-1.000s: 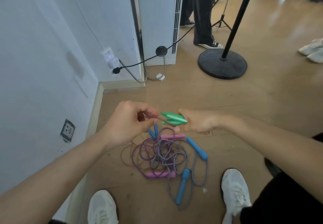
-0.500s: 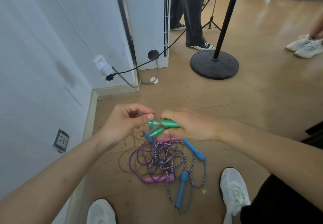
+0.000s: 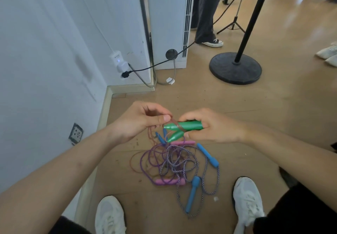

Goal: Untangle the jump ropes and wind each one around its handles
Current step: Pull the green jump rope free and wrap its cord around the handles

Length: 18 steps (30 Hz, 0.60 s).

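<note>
**Step in hand (judged):** winding the first rope, with the other two not yet begun.

- Right hand (image 3: 209, 126): fingers curled round the butt ends of the pair of green tapered plastic handles (image 3: 189, 125). It holds them off the floor with the tips pointing to 9 o'clock. The tips are splayed, and the lower one dips toward 7 o'clock.
- Left hand (image 3: 140, 122): at 9 o'clock of the handles. Thumb and forefinger pinch the thin brown cord (image 3: 179, 125) just beside the handle tips.
- One band of cord crosses the upper handle on a slant. I cannot tell how many turns lie beneath the right hand's fingers.
- Slack drops from the left hand toward 6 o'clock and runs into a loose brown loop on the wooden floor (image 3: 273, 124).

**Remaining work:** a heap lies on the floor at 6 o'clock of the hands, between the person's two white shoes.
- Purple-and-white braided rope (image 3: 182, 160) with blue plastic handles (image 3: 207, 154).
- Plain purple rope (image 3: 144, 162) with pink handles (image 3: 169, 181).
- The loops of these two overlap each other. I cannot make out whether the brown slack is clear of them.

**Next move calls for (judgement):**
- Carry the pinched cord under and round both green handles.
- Keep the cord taut so the turn already laid does not slide off the tapered tips.
- Squeeze the handles parallel with the right hand first.
- Feed the slack gradually, and stop to free it if it drags the purple loops.
</note>
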Motion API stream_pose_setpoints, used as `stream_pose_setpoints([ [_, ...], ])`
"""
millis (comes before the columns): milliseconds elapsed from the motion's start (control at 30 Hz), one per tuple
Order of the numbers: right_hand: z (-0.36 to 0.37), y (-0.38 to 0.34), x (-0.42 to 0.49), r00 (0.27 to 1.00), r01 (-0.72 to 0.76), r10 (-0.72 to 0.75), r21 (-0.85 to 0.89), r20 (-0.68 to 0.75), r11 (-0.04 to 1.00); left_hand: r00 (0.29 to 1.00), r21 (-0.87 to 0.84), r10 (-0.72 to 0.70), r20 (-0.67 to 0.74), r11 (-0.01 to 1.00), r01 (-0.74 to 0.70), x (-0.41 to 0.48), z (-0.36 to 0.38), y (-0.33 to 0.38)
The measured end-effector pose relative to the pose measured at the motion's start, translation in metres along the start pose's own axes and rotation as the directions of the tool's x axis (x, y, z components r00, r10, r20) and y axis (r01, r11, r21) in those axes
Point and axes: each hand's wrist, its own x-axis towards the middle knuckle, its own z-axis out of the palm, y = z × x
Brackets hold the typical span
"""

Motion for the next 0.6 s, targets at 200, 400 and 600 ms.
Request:
stream_pose_setpoints([
  [200, 0.0, -0.005, -0.002, 0.995, 0.004, 0.022, 0.261, -0.095, 0.965, 0.999, -0.098, -0.03, 0.018, 0.995, 0.032, -0.003, -0.002, -0.008],
  [400, 0.001, -0.007, 0.003, 0.95, 0.008, 0.16, 0.532, -0.27, 0.847, 0.986, -0.152, -0.074, -0.152, 0.987, 0.05, -0.006, 0.015, -0.019],
  [600, 0.001, -0.001, 0.011, 0.87, -0.056, 0.334, 0.599, -0.363, 0.799, 0.988, 0.094, 0.03, -0.15, 0.995, -0.016, -0.016, 0.03, -0.018],
])
